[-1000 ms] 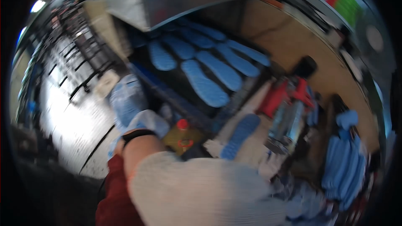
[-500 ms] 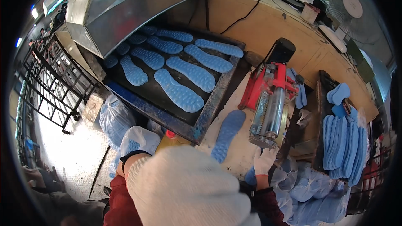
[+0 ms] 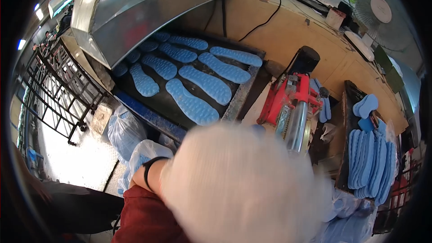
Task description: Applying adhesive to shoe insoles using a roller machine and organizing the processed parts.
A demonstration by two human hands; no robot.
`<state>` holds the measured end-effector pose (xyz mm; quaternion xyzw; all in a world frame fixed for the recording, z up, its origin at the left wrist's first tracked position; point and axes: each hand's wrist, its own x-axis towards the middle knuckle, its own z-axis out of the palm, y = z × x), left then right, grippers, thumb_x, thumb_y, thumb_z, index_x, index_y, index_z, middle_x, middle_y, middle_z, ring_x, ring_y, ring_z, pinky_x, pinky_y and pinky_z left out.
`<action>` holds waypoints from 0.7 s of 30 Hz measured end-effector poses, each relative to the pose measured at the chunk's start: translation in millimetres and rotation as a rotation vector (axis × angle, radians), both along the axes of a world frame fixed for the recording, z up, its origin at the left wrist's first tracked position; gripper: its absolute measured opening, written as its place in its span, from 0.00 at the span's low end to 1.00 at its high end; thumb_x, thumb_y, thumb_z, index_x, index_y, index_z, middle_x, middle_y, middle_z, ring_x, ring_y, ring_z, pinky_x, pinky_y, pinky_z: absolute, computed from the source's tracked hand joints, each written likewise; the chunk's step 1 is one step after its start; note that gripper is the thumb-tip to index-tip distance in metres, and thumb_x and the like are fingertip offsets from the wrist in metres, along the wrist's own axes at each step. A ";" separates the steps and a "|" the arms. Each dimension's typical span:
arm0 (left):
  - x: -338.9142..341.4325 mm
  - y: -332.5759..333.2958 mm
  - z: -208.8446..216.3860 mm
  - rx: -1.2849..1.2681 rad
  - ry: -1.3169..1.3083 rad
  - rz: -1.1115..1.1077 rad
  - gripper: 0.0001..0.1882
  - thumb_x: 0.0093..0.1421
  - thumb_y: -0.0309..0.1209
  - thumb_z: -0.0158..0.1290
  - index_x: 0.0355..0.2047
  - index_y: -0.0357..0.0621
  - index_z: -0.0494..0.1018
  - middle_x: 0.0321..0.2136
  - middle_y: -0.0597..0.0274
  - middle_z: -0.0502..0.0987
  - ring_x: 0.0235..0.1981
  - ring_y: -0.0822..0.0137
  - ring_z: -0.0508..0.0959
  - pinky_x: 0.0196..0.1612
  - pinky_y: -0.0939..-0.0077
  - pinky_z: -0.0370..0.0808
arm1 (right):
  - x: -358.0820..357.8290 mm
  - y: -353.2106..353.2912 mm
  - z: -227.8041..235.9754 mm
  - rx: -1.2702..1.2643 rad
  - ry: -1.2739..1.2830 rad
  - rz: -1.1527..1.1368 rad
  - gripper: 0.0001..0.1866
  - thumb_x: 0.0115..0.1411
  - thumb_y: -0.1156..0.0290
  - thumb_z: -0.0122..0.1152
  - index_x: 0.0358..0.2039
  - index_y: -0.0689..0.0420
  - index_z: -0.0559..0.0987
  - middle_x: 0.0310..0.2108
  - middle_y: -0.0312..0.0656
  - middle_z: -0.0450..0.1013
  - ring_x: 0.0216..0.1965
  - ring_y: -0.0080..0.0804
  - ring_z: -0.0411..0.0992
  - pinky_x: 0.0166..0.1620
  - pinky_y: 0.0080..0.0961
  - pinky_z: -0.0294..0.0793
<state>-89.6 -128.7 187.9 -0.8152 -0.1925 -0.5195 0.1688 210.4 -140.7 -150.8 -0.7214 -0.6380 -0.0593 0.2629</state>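
My left hand [image 3: 245,184], in a white knit glove, is raised close in front of me and smeared by motion; its fingers cannot be made out. A black band [image 3: 147,171] circles its wrist above a dark red sleeve [image 3: 150,218]. Behind the glove, only the tip of a blue insole [image 3: 258,127] shows on the pale bench [image 3: 254,112]. Nearest beyond it are the red roller machine [image 3: 281,101] with its shiny metal roller [image 3: 297,126], and a blue dimpled insole [image 3: 191,102] lying on the black bed [image 3: 148,105]. My right hand is hidden.
Several more blue insoles [image 3: 204,83] lie on the bed, partly under a metal hood [image 3: 153,9]. Stacked insoles [image 3: 366,159] stand on a rack at right. Plastic bags [image 3: 123,128] and a black metal rack [image 3: 58,90] are at left. A fan [image 3: 380,9] stands far right.
My left hand has moved right and up, now covering most of the bench insole and the roller's lower end. My right hand, seen before below the roller, has gone out of sight.
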 end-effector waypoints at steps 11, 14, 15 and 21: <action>-23.3 297.4 -151.0 -0.582 0.543 0.709 0.20 0.65 0.50 0.44 0.40 0.49 0.75 0.35 0.55 0.81 0.41 0.51 0.78 0.44 0.55 0.70 | 9.4 -3.3 -3.4 -0.216 -0.080 0.024 0.23 0.58 0.60 0.58 0.49 0.63 0.77 0.52 0.57 0.71 0.54 0.62 0.64 0.59 0.51 0.62; -23.1 340.5 -172.8 -0.712 0.699 0.786 0.23 0.67 0.52 0.41 0.47 0.52 0.75 0.38 0.54 0.80 0.45 0.52 0.77 0.49 0.56 0.67 | 12.7 -4.0 -22.9 -0.273 0.042 -0.101 0.23 0.59 0.58 0.57 0.48 0.63 0.77 0.52 0.57 0.71 0.52 0.61 0.65 0.58 0.49 0.63; -23.3 352.8 -176.5 -0.821 0.765 0.807 0.25 0.67 0.53 0.39 0.50 0.51 0.75 0.40 0.52 0.80 0.48 0.53 0.76 0.52 0.56 0.65 | 17.2 -7.6 -39.5 -0.285 0.069 -0.158 0.24 0.59 0.57 0.56 0.47 0.64 0.77 0.51 0.57 0.71 0.52 0.61 0.65 0.57 0.48 0.64; -38.0 382.8 -194.7 -0.978 0.705 0.948 0.37 0.67 0.60 0.35 0.51 0.38 0.73 0.48 0.47 0.78 0.54 0.52 0.74 0.58 0.58 0.59 | 28.0 -14.6 -65.8 -0.358 -0.085 -0.038 0.22 0.60 0.52 0.56 0.45 0.57 0.79 0.49 0.53 0.74 0.53 0.51 0.70 0.56 0.49 0.67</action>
